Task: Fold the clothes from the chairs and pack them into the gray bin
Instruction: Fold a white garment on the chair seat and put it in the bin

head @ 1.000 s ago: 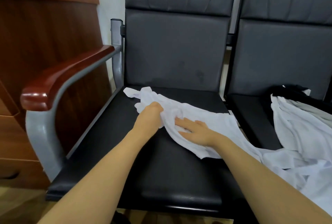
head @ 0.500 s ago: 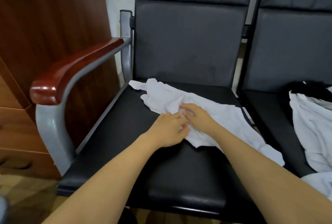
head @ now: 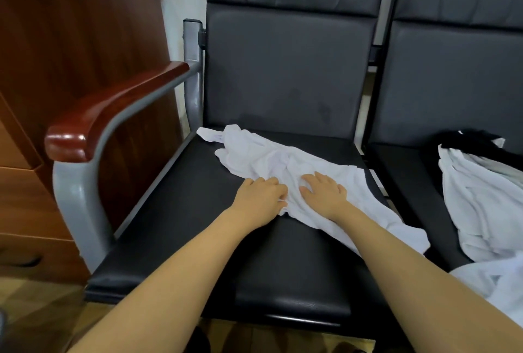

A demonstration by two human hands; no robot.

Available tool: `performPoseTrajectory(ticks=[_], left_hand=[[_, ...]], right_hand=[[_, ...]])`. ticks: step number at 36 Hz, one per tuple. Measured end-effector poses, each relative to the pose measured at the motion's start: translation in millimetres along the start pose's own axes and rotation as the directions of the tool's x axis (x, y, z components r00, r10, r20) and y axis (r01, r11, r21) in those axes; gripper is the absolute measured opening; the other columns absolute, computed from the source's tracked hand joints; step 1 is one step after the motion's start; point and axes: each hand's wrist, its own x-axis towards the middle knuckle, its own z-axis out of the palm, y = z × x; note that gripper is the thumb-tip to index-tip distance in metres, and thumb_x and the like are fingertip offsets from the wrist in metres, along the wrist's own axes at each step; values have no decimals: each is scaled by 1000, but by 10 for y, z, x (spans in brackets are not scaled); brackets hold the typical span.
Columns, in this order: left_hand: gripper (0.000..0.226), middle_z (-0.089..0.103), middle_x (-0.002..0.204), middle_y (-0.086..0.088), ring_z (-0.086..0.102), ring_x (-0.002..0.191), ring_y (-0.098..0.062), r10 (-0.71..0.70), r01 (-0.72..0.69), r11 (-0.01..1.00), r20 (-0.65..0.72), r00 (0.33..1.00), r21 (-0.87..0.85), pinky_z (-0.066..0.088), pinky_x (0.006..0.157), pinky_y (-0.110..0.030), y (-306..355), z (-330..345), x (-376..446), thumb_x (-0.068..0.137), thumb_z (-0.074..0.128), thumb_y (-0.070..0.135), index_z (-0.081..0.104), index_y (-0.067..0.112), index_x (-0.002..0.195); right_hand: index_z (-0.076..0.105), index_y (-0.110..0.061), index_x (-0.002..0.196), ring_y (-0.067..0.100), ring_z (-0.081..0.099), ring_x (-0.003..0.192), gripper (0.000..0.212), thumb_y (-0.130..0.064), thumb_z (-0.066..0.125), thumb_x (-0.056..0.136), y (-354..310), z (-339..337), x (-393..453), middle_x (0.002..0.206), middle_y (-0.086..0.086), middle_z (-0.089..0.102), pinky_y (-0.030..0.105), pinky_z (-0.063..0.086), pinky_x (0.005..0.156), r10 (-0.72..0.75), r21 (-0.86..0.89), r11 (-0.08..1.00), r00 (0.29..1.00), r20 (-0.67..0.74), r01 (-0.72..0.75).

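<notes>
Right hand (head: 325, 194) now spread flat on white garment (head: 268, 160), left hand (head: 261, 197) pinching its edge

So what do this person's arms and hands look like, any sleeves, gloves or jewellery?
Both forearms are bare as far as the picture shows, with no sleeve in view. The left hand and right hand wear no gloves, and no watch, bracelet or ring shows. The fingernails look short and unpainted.

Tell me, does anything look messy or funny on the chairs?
Yes. The white garment on the left seat lies crumpled and slanted, one end drooping off the edge. On the right seat a white and black clothes heap sits rumpled. Nothing looks torn.
</notes>
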Motion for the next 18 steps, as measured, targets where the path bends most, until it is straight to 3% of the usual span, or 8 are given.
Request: performPoseTrajectory(ticks=[7, 11, 13, 15, 18], left_hand=[[21, 47, 119, -4, 44, 107, -25, -244, 257, 940, -83, 966, 225, 25, 75, -26, -414, -109, -70, 95, 46, 20, 59, 14, 110], [21, 47, 115, -6, 47, 80, -20, -332, 341, 928, -81, 940, 148, 30, 60, -26, -470, -134, -108, 93, 46, 7, 52, 10, 112], [24, 48, 113, -6, 47, 76, -21, -343, 348, 935, -71, 937, 70, 34, 61, -28, -453, -131, -125, 93, 44, 6, 46, 10, 116], [25, 48, 111, -7, 47, 78, -21, -341, 343, 939, -68, 938, 14, 39, 65, -29, -454, -125, -120, 92, 42, 5, 48, 10, 116], [28, 49, 116, -7, 50, 95, -23, -340, 339, 939, -12, 940, -58, 45, 75, -31, -478, -115, -112, 90, 41, 5, 53, 9, 116]], right_hand=[[47, -25, 133, 27, 40, 120, 38, -33, 30, 99, -396, -28, -21, 130, 3, 48, 39, 29, 93, -40, 82, 996, 998, 57, 35], [53, -10, 126, 25, 56, 96, 34, -16, 33, 99, -443, -63, -32, 109, 12, 62, 37, 44, 85, -109, 169, 978, 990, -92, 124], [50, -6, 127, 27, 55, 101, 35, -4, 35, 95, -396, -99, -29, 116, 13, 58, 38, 44, 89, -106, 138, 982, 977, -183, 132], [46, -9, 128, 28, 51, 108, 40, 1, 38, 90, -319, -135, -26, 123, 10, 52, 40, 42, 91, -46, 55, 997, 973, -228, 60], [42, -12, 128, 27, 46, 112, 42, -1, 43, 88, -164, -145, -23, 126, 6, 47, 35, 35, 94, 28, -81, 995, 950, -311, -56]])
